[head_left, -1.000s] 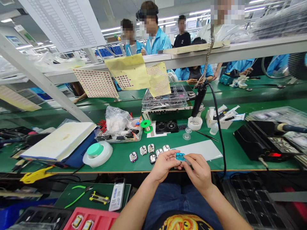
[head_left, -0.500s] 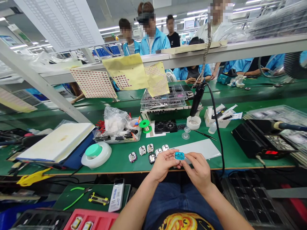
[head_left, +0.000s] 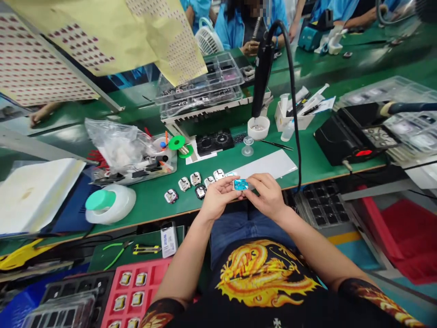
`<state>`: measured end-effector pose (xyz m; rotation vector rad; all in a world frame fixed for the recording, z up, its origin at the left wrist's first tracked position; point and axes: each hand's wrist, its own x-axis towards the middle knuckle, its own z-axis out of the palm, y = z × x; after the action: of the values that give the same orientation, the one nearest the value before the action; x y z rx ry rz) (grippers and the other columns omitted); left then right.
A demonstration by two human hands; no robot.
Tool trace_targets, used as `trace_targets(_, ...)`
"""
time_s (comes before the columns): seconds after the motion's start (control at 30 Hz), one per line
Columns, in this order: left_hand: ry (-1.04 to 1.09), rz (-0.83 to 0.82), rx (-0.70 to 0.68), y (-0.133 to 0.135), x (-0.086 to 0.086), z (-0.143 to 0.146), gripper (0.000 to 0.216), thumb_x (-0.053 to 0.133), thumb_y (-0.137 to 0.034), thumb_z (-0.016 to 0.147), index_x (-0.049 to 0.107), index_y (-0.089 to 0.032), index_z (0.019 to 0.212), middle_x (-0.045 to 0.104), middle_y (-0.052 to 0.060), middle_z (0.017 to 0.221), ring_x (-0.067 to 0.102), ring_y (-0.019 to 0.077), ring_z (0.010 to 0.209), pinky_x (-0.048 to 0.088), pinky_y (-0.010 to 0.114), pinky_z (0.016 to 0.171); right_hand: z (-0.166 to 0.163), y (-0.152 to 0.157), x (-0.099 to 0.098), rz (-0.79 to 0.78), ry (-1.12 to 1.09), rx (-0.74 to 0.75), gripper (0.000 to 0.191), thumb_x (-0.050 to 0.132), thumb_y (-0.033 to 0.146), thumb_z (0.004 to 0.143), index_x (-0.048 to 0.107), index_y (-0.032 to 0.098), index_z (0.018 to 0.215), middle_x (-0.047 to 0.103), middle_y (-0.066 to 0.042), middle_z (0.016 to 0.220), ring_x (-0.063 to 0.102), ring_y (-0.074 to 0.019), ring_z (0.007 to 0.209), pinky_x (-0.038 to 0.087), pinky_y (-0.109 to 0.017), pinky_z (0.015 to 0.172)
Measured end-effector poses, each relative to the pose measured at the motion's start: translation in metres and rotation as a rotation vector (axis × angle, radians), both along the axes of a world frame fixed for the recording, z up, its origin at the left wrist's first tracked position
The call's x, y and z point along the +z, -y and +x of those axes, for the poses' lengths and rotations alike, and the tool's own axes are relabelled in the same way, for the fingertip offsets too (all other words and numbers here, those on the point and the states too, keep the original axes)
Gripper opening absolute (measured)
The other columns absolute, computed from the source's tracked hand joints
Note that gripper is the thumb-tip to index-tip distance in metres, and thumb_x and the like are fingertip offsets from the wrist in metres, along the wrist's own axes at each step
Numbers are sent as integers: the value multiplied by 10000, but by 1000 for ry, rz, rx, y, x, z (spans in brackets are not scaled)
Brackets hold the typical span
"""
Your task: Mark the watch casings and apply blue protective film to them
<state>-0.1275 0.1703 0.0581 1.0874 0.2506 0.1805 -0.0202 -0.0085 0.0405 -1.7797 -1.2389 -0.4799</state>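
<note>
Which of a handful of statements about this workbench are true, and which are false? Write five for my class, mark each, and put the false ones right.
1. The left hand and right hand both hold the small blue part. True.
2. The green spool stands to the right of the white pot in the picture. False: it stands to the left.
3. The dark tweezers lie on the green benchtop. True.
4. The pliers below the bench edge have red handles. False: the handles are green.
5. The red tray has several small parts in its compartments. True.
</note>
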Motion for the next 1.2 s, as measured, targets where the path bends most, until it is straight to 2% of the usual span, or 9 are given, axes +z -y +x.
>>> trace_targets(0.1,-1,2,0,2,1,-1,541,1020,-198,754,812,-153,1252,830,96,987,802,188,846,694,284,764,9,3,9,44,-54,21,243,737,333,1057,726,228,1277,774,-109,1141,728,-278,1045,626,-452,907)
trace_targets(0.2,11,-2,28,3,2,0,541,1015,-198,764,803,-158,1259,826,95,1001,822,205,844,697,293,760,36,5,24,24,-60,-137,226,629,330,1102,746,202,1247,775,-128,1141,737,-286,1065,622,-458,961)
trace_targets(0.33,39,15,33,2,0,1,536,1010,-194,770,796,-174,1261,815,91,1047,826,212,844,690,281,714,93,0,38,-308,-50,-493,331,583,282,1066,723,113,1313,707,-230,1341,672,-386,1184,549,-574,1085)
trace_targets(0.43,36,40,34,1,-2,1,541,1005,-204,776,791,-185,1272,796,69,1013,807,190,789,654,243,628,131,-9,36,-522,-138,-604,332,659,264,992,725,64,1248,695,-272,1289,655,-426,1141,552,-616,1037)
trace_targets(0.5,23,61,36,2,-2,0,557,1005,-212,774,785,-189,1285,787,62,1030,791,169,740,631,226,581,149,-13,29,-563,-185,-645,270,712,258,946,743,67,1134,697,-269,1204,648,-423,1095,562,-616,989)
trace_targets(0.77,17,98,24,3,-1,0,549,992,-204,785,779,-203,1290,778,41,1025,748,123,635,579,192,499,175,-8,-7,-370,-156,-595,112,663,245,911,707,159,854,677,-166,966,593,-322,984,557,-557,950)
trace_targets(0.93,22,95,27,4,0,-1,544,991,-204,791,777,-195,1291,773,28,954,749,126,661,596,198,533,160,0,11,-319,-115,-580,161,610,274,1006,707,180,917,711,-163,1008,640,-331,1014,551,-553,981)
trace_targets(1.07,35,72,-1,4,0,0,522,976,-197,811,770,-184,1290,789,47,966,773,148,721,626,214,585,125,-2,31,-33,-122,-477,227,571,379,1105,714,203,1109,738,-105,1026,708,-266,924,594,-492,945)
trace_targets(1.2,25,73,-16,2,-1,0,531,977,-213,816,761,-180,1300,799,64,994,783,164,767,647,236,631,91,-13,29,192,-265,-303,264,568,414,1113,701,221,1235,764,-73,1076,737,-213,866,638,-390,778)
